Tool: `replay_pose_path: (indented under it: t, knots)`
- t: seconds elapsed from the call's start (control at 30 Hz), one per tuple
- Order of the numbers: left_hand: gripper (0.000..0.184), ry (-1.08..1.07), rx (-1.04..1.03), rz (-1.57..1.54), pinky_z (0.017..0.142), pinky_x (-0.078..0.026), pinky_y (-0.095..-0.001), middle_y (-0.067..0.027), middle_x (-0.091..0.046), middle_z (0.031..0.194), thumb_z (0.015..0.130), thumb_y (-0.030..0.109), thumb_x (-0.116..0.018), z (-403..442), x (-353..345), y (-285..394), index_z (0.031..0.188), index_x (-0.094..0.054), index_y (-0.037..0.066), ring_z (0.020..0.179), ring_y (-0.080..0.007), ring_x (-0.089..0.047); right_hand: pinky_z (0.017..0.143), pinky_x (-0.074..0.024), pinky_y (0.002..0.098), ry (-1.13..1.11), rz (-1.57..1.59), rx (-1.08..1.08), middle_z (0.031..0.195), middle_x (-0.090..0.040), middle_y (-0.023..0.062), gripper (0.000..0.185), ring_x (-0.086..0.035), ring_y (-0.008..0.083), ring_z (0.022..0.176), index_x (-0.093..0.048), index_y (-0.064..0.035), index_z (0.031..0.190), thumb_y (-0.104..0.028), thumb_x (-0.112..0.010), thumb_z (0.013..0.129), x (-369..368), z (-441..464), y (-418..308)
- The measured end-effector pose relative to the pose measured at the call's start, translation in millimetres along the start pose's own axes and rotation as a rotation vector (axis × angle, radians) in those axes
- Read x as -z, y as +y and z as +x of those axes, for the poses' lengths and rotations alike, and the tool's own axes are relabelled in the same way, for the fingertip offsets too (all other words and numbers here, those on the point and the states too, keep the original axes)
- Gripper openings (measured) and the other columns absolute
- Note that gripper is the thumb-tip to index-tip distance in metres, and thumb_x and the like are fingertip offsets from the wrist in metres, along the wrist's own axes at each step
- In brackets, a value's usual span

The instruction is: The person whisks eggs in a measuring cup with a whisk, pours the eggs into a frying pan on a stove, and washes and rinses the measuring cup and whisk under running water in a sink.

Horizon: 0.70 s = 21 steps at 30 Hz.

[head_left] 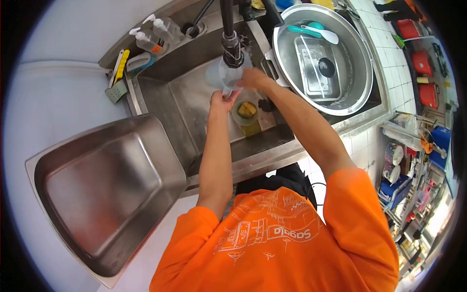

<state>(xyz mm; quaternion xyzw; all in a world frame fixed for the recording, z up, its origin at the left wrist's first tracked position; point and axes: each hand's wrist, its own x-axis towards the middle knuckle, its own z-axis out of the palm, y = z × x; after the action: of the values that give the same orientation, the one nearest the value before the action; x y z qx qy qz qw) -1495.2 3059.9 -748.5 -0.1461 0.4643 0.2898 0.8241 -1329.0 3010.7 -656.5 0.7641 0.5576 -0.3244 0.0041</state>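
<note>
Under the black spray tap [232,48], a translucent plastic jug [214,76] is held over the sink basin [182,100]. My left hand [223,101] is closed around the jug's handle on the near side. My right hand [253,79] is at the jug's right side, smeared by motion, so its fingers and anything in them are hard to make out. Just below the hands, a small clear bowl [237,117] with a yellow and green sponge [247,110] in it rests in the basin. Another yellowish piece [251,129] lies beside the bowl.
A large metal pot [361,73] at the right holds a clear container [311,90] and several utensils. An empty-looking steel pan [104,182] stands at the left. Pump bottles [146,41] and brushes [122,65] line the sink's back left edge.
</note>
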Motion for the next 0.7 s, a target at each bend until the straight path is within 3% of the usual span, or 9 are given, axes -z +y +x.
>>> replay_pose_path:
  t: [0.1,0.17,0.23,0.27,0.47,0.57,0.63,0.67,0.7]
  knots:
    - [0.040,-0.037,-0.089,-0.043,0.095,-0.048,-0.0646,-0.0252,-0.051,0.130,0.099,0.015,-0.031,-6,22,-10,0.129,-0.044,-0.006,0.118,-0.0473,-0.052,0.083,-0.0549,0.0443,0.105,0.024,-0.052,0.104,-0.069,0.0216,0.056,-0.067,0.0378,0.097,-0.068,0.0013,0.105,-0.051,-0.062,0.085,6,1,8]
    - [0.039,-0.005,-0.008,0.001,0.096,-0.047,-0.0649,-0.0241,-0.050,0.131,0.098,0.014,-0.033,1,7,-17,0.130,-0.045,-0.005,0.122,-0.0471,-0.048,0.080,-0.0562,0.0437,0.012,-0.085,-0.031,0.101,-0.069,0.0210,0.055,-0.069,0.0362,0.093,-0.069,0.0006,0.101,-0.051,-0.062,0.085,23,-3,5]
    - [0.038,0.000,-0.004,0.001,0.097,-0.047,-0.0649,-0.0237,-0.051,0.130,0.097,0.013,-0.034,-11,33,-33,0.129,-0.045,-0.005,0.122,-0.0467,-0.048,0.083,-0.0553,0.0446,0.121,0.094,-0.166,0.104,-0.069,0.0214,0.053,-0.069,0.0350,0.095,-0.069,0.0000,0.102,-0.050,-0.062,0.085,28,-14,3]
    - [0.038,-0.058,-0.010,0.040,0.097,-0.047,-0.0649,-0.0233,-0.051,0.130,0.097,0.013,-0.035,-3,17,-24,0.129,-0.046,-0.005,0.123,-0.0463,-0.047,0.082,-0.0557,0.0445,0.013,0.022,-0.067,0.100,-0.070,0.0208,0.050,-0.069,0.0340,0.095,-0.070,-0.0008,0.101,-0.048,-0.064,0.085,21,-11,-9]
    - [0.039,-0.059,-0.033,0.042,0.096,-0.049,-0.0612,-0.0232,-0.054,0.128,0.096,0.012,-0.035,7,3,-25,0.129,-0.044,-0.006,0.120,-0.0438,-0.051,0.081,-0.0562,0.0444,0.212,0.133,-0.189,0.100,-0.069,0.0226,0.043,-0.068,0.0365,0.095,-0.070,-0.0022,0.101,-0.042,-0.066,0.083,17,13,10]
    - [0.038,-0.006,-0.042,0.050,0.096,-0.049,-0.0615,-0.0226,-0.053,0.129,0.096,0.013,-0.035,-1,8,-17,0.127,-0.045,-0.007,0.117,-0.0453,-0.053,0.082,-0.0562,0.0440,0.127,0.138,-0.208,0.107,-0.068,0.0227,0.046,-0.067,0.0365,0.099,-0.069,-0.0020,0.102,-0.044,-0.066,0.083,30,2,-2]
    - [0.039,0.012,-0.134,0.063,0.096,-0.049,-0.0619,-0.0229,-0.052,0.130,0.097,0.015,-0.033,9,31,-24,0.127,-0.044,-0.007,0.115,-0.0458,-0.054,0.070,-0.0578,0.0445,-0.187,0.359,-0.215,0.091,-0.070,0.0245,0.054,-0.070,0.0367,0.082,-0.069,0.0035,0.089,-0.050,-0.065,0.084,43,-12,-5]
    - [0.039,0.034,-0.139,0.054,0.096,-0.049,-0.0619,-0.0229,-0.052,0.130,0.097,0.015,-0.033,1,44,-22,0.127,-0.044,-0.007,0.115,-0.0458,-0.054,0.055,-0.0572,0.0432,0.393,0.070,-0.148,0.084,-0.070,0.0218,0.054,-0.071,0.0308,0.068,-0.068,0.0045,0.085,-0.049,-0.062,0.086,15,-11,8]
    - [0.039,0.027,-0.071,0.060,0.096,-0.049,-0.0619,-0.0226,-0.052,0.129,0.098,0.016,-0.032,2,36,-12,0.128,-0.044,-0.006,0.114,-0.0452,-0.054,0.055,-0.0572,0.0432,0.406,0.079,-0.148,0.084,-0.070,0.0218,0.054,-0.071,0.0308,0.068,-0.068,0.0045,0.085,-0.049,-0.062,0.086,28,-22,-4]
